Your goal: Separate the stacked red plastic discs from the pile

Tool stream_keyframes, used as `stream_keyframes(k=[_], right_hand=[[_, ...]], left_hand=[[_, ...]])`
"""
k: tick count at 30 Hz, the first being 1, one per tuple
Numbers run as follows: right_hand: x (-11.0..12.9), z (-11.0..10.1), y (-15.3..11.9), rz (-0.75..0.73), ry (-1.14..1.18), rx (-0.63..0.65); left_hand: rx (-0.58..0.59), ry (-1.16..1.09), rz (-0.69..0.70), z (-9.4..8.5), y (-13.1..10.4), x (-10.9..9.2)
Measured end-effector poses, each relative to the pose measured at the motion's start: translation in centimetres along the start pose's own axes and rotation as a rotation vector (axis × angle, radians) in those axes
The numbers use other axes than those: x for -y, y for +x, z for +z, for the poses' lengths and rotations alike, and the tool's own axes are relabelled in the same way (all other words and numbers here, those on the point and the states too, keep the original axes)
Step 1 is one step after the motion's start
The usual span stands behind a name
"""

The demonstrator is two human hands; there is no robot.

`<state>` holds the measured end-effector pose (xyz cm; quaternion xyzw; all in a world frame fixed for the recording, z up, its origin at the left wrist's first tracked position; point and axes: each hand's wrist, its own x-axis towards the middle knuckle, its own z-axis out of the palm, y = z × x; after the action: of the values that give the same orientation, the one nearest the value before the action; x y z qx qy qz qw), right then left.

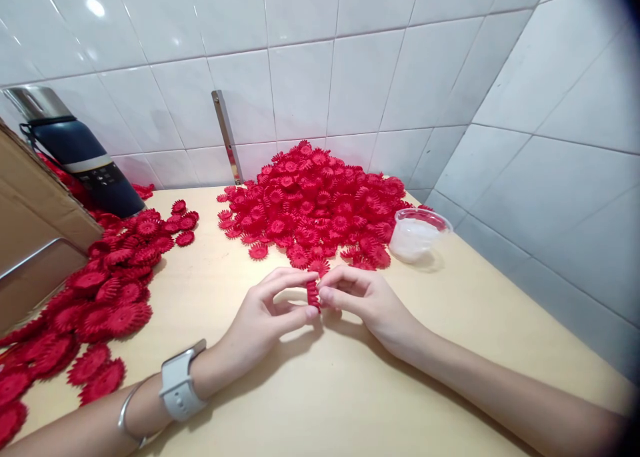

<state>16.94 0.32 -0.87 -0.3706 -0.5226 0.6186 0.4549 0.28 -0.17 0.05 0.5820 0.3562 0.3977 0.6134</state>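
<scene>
Between thumb and fingers, my left hand (pixel 277 303) holds a red toothed disc (pixel 313 295) on edge above the table. My right hand (pixel 363 300) is pinched at the disc's right side, its fingertips close to or touching the teeth; whether something small sits in that pinch is hidden. Just beyond my hands rises a large heap of similar red discs (pixel 320 197). To the right of the heap stands a clear plastic cup (pixel 419 237) with whitish contents.
A second spread of red discs (pixel 115 277) covers the table's left side. A cardboard box (pixel 35 217) and a dark blue bottle (pixel 83 150) stand there. Behind the pale table (pixel 350 403) is a white tiled wall (pixel 300 77), with a metal strip (pixel 226 133) leaning against it.
</scene>
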Motion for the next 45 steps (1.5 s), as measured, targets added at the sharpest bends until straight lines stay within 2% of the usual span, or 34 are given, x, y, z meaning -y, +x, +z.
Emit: stream_keyframes(k=[20,30,34,37,40,45], right_hand=[[-0.06,-0.10,-0.06,0.000,-0.079,0.015],[-0.10,-0.04,0.05,0.002,-0.029,0.044],[-0.37,-0.13,0.06,0.022,-0.018,0.037],[-0.53,-0.26,0.04,0.027,-0.022,0.048],[-0.46,-0.35,-0.02,0.018,-0.045,0.061],[-0.13,-0.24,-0.08,0.015,-0.057,0.069]], left_hand=[[0.037,0.012,0.024,-0.03,-0.02,0.08],[0.037,-0.015,0.021,-0.18,0.12,0.43],[0.093,-0.075,-0.044,-0.21,0.30,0.49],[0.076,-0.113,-0.106,-0.26,0.30,0.43],[0.042,-0.099,-0.107,-0.25,0.24,0.35],[0.054,-0.084,-0.099,-0.20,0.26,0.57]])
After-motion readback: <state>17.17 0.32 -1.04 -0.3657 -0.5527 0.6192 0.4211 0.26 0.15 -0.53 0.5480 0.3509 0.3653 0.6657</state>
